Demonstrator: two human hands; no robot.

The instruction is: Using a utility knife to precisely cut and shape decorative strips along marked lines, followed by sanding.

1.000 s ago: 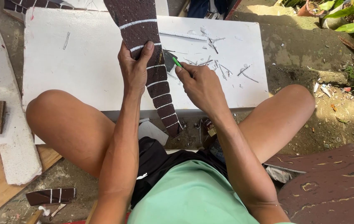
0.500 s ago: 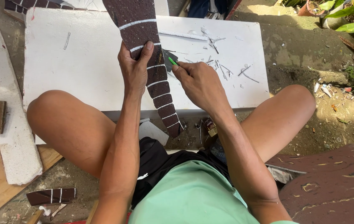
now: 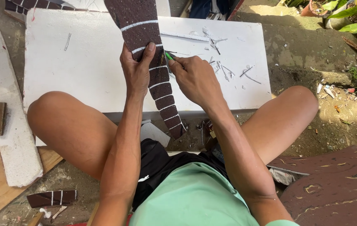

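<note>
Two hands work one long tapering brown strip point(image 3: 145, 37) banded with white lines, lying across the near edge of the white foam board point(image 3: 82, 71). The left hand point(image 3: 136, 69) clamps it mid-length; the right hand point(image 3: 195, 77) is closed on a green-tipped blade point(image 3: 169, 56) at its edge. The strip looks light, stiff and crumbly, best gripped flat across its width. White shavings point(image 3: 228, 71) litter the board's far right; bare ground lies all around.

Matt, gritty brown strip point(image 3: 145, 39) with white lines between the hands, smooth white foam board point(image 3: 90, 71) beneath, green plastic tool point(image 3: 169, 56)
</note>
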